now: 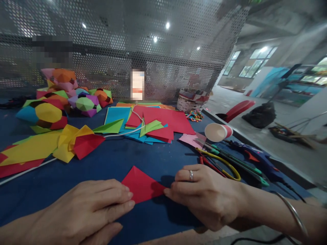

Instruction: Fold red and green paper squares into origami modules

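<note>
Since both hands pin it against the blue table (114, 160), the red folded paper (141, 186) stays flat and cannot slide. Left hand (94, 204): open, fingertips on its edge. Right hand (204, 197): half-curled at its corner, grip underneath not discernible.

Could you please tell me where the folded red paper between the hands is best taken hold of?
Pinch the folded red paper at its far corner, coming in from the far side. It lies flat on the blue table. The left hand presses its left edge and the right hand covers its right tip, so that corner is probably the only part open to fingers.
</note>
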A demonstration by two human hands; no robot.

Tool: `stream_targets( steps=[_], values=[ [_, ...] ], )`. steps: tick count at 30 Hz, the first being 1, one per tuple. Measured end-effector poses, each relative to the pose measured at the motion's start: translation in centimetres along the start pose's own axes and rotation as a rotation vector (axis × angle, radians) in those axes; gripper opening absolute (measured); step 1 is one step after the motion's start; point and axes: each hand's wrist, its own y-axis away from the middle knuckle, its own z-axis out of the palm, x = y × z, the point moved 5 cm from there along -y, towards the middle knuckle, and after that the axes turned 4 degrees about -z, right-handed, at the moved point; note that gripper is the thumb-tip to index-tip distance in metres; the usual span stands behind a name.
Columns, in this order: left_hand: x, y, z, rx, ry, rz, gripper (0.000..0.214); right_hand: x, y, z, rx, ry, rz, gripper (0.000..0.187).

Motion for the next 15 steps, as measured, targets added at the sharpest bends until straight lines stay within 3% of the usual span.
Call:
stream_targets(
  steps=[3, 5, 7, 9, 10, 12, 15],
  values=[
    [0.3, -0.5, -0.3, 0.003, -0.012, 0.019, 0.043, 0.3, -0.2, -0.9, 0.065, 0.02, 0.033, 0.026],
    [0.6, -0.9, -0.6, 0.01, -0.021, 0.041, 0.041, 0.6, -0.8, -1.7, 0.175, 0.034, 0.073, 0.023],
    [0.8, -1.2, -0.8, 0.022, -0.033, 0.06, 0.039, 1.2, -1.9, -2.4, 0.298, 0.011, 0.168, 0.027],
    [0.9, -1.6, -1.1, 0.025, -0.047, 0.077, 0.038, 2.1, -3.3, -2.2, 0.336, -0.071, 0.328, 0.03],
    [0.9, -1.8, -1.2, 0.022, -0.049, 0.093, 0.037, 2.6, -4.1, -1.8, 0.317, -0.116, 0.419, 0.029],
    [1.2, -2.4, -1.5, -0.005, -0.044, 0.138, 0.036, 3.5, -5.5, -0.7, 0.154, -0.151, 0.668, 0.015],
    [1.6, -3.2, -1.8, -0.064, -0.027, 0.197, 0.035, 3.6, -6.7, 0.8, -0.137, -0.229, 0.847, 0.039]
  ],
)
